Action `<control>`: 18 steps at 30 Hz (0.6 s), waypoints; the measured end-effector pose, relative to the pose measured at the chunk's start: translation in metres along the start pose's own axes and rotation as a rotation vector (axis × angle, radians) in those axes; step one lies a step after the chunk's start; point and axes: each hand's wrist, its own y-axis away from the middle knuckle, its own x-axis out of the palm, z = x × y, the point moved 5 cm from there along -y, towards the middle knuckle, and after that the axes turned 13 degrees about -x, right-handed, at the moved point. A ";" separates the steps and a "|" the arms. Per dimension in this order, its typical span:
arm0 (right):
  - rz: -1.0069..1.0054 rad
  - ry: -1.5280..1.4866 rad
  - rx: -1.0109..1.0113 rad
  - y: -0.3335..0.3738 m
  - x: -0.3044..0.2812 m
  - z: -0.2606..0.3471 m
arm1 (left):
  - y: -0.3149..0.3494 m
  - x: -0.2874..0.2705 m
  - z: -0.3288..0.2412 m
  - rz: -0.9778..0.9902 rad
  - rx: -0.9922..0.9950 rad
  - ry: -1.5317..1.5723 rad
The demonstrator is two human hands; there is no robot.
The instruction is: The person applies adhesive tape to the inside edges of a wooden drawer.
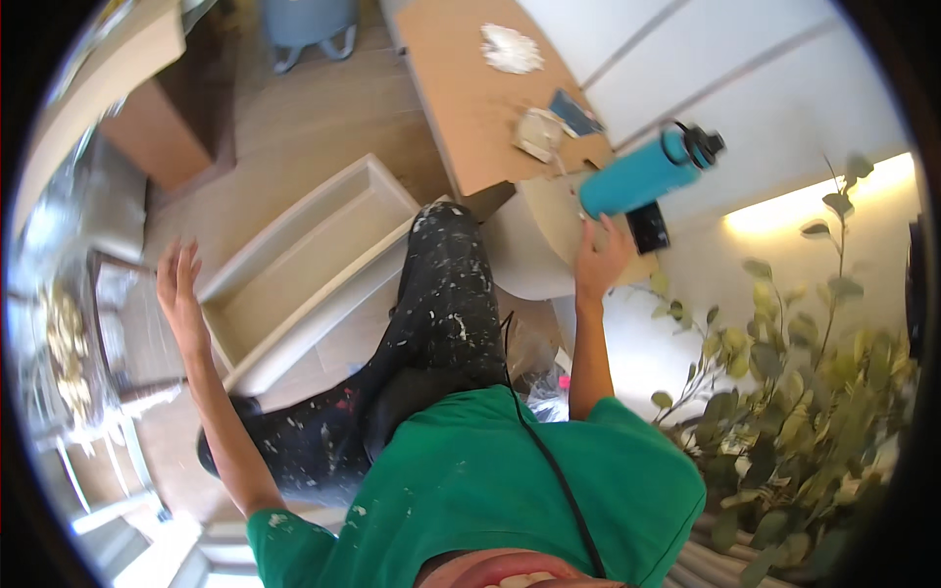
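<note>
One green shirt (pixel 490 480) lay nearest, with one black cord (pixel 549 446) running down it. Beyond it were the two legs of the black trousers (pixel 446 294), flecked with white: one stretched forward, the other out to the left.

Two bare hands were in view. The left hand (pixel 183 299) hung near the left end of the drawer, nothing seen in it; its fingers were slightly bent, with small gaps between them. The right hand (pixel 601 260) reached to the foot of the one blue bottle (pixel 637 176), its fingers parted and not wrapped round it; whether the tips touched it, I could not tell. The bottle stood on the pale top (pixel 534 230), its one black cap (pixel 701 147) on. One black phone (pixel 648 227) lay just beside the bottle, near the right hand.

One long cream drawer (pixel 294 274) lay left of the forward leg. One leafy plant (pixel 814 392) rose at the right.

Farther off, the one brown desk (pixel 456 78) bore three small things: one beige packet (pixel 538 135), one blue piece (pixel 576 113) next to it, and one white wad (pixel 512 49) well apart from both. One lit strip (pixel 833 196) ran along the wall (pixel 774 108). Farthest stood one blue-grey chair (pixel 309 20), two of its legs showing.
</note>
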 end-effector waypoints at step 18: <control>1.346 -1.275 0.901 0.123 0.369 0.323 | 0.011 -0.082 -0.024 -0.294 0.021 0.031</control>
